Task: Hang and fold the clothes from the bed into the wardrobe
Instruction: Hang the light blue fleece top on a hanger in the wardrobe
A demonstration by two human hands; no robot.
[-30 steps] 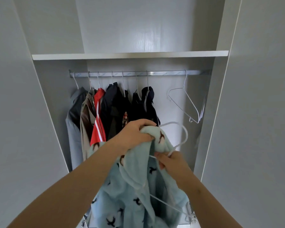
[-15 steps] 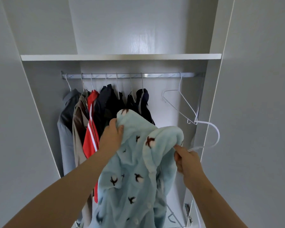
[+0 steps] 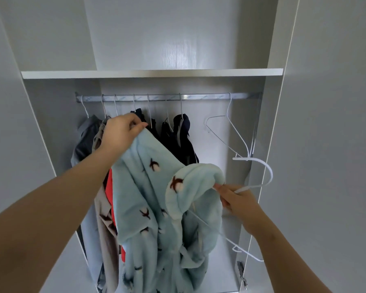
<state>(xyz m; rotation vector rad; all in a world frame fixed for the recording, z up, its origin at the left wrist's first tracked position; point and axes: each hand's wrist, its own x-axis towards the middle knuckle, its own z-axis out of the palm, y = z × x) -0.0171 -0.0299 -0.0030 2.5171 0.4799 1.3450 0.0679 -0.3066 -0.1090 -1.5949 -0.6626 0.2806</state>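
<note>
With garments (image 3: 183,140) hanging on the rail (image 3: 199,96), the left hand (image 3: 119,134) is pinching the fleece (image 3: 148,204), the right hand (image 3: 239,199) gripping its unhung hanger (image 3: 269,176).

I'm looking into an open wardrobe (image 3: 270,123), pale grey throughout. Above both hands a white shelf (image 3: 152,73) runs the full width, and over it the back panel (image 3: 178,39) of the upper compartment catches a soft sheen of light. Just under the shelf, above the left hand (image 3: 120,132), a metal rail (image 3: 199,96) spans the lower compartment from side to side. Left of that hand I see a broad grey left panel (image 3: 9,144). Right of the right hand (image 3: 239,199) stands a matching right panel (image 3: 336,123), with a metal hinge (image 3: 240,269) below that hand at its inner edge. Beneath the right hand the wardrobe's pale floor (image 3: 226,271) shows. The light is even and soft
</note>
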